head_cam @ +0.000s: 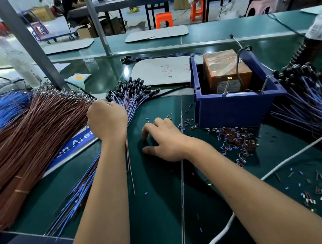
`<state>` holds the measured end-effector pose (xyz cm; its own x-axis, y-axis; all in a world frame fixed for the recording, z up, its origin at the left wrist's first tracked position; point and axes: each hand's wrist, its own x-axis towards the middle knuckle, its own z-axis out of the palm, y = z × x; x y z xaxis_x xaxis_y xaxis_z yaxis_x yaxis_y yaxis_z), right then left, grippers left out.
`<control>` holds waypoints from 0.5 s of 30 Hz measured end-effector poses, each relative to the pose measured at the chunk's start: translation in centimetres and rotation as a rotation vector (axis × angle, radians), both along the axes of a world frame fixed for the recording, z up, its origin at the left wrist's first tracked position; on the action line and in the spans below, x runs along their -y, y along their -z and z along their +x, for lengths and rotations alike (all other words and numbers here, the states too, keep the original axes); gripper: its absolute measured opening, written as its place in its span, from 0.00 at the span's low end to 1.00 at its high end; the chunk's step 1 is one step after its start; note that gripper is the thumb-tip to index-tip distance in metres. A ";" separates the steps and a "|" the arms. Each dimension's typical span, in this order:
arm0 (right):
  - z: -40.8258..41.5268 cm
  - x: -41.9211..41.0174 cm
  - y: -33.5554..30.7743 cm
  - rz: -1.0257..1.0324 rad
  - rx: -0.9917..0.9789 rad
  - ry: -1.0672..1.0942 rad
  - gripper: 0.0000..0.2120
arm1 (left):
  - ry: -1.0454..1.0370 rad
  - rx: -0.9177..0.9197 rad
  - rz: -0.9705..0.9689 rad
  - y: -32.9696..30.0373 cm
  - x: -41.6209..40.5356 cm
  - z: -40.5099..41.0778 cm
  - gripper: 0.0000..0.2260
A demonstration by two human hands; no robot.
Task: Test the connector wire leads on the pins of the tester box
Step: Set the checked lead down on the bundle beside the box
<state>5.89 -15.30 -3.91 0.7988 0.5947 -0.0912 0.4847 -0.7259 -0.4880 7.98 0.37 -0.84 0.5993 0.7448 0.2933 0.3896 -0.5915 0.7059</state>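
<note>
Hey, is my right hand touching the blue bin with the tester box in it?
Apart. The head view shows bare green mat between the right hand and the blue bin; the hand rests on the mat, fingers spread.

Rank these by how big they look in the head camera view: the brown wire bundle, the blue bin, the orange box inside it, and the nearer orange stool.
1. brown wire bundle
2. blue bin
3. orange box
4. orange stool, though it stands far back, so it only looks smallest.
</note>
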 end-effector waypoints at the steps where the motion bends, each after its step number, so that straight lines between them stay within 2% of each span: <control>1: 0.0 0.0 0.0 0.001 0.002 -0.006 0.19 | 0.007 0.023 -0.053 -0.4 0.3 -0.2 0.12; 3: 0.0 0.1 0.0 0.005 0.009 -0.012 0.20 | 0.050 0.100 -0.135 -0.9 1.0 -0.5 0.13; 5: -0.1 0.1 0.1 0.016 0.019 -0.008 0.19 | 0.133 0.217 -0.208 -0.9 1.8 -0.5 0.09; 8: 0.0 0.0 0.0 0.061 0.014 0.029 0.19 | 0.277 0.378 -0.417 -0.6 3.6 -0.7 0.07; 10: 0.2 -0.3 -0.1 0.107 -0.007 0.074 0.22 | 0.339 0.439 -0.531 -0.3 4.6 -0.9 0.09; 12: 0.4 -0.4 -0.3 0.188 -0.046 0.108 0.21 | 0.397 0.470 -0.742 -0.3 5.2 -1.0 0.09; 15: 0.2 0.4 -0.3 0.508 -0.204 0.162 0.16 | 0.426 0.504 -1.165 -0.8 5.8 -0.9 0.07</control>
